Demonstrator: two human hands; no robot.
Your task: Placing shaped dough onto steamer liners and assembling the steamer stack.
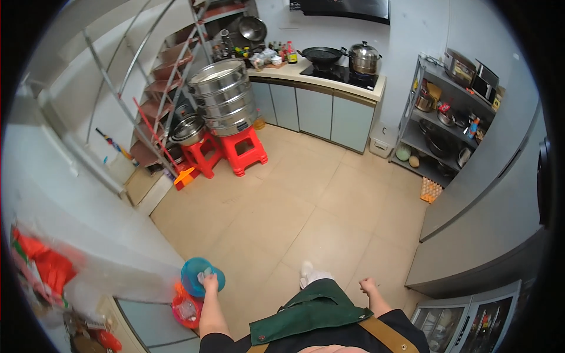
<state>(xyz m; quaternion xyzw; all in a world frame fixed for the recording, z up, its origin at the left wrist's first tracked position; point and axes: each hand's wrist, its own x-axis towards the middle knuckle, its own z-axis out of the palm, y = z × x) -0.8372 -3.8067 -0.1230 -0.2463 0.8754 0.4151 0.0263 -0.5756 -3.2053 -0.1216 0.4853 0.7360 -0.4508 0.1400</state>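
My left hand [209, 282] is closed, over the near side of a round blue bucket [192, 270]. Next to its fingers is a pale, greyish crumpled piece [202, 275]; whether I grip that, the bucket or its handle is too small to tell. Out to the right, my right hand [368, 285] hangs low above the floor with its fingers curled in and nothing visible in them. I wear a green apron [318, 309] with brown straps, and a white shoe [306, 269] shows beyond it.
Steel steamer tiers [223, 97] stand on a red stool [242, 150] near the stairs [168, 70]. A counter [315, 112] bears a wok [322, 55] and a steel pot [364, 57]. At right are a grey shelf rack [438, 120], an egg tray [431, 190] and a tall fridge [471, 217]. A red bag [187, 312] lies beside the bucket.
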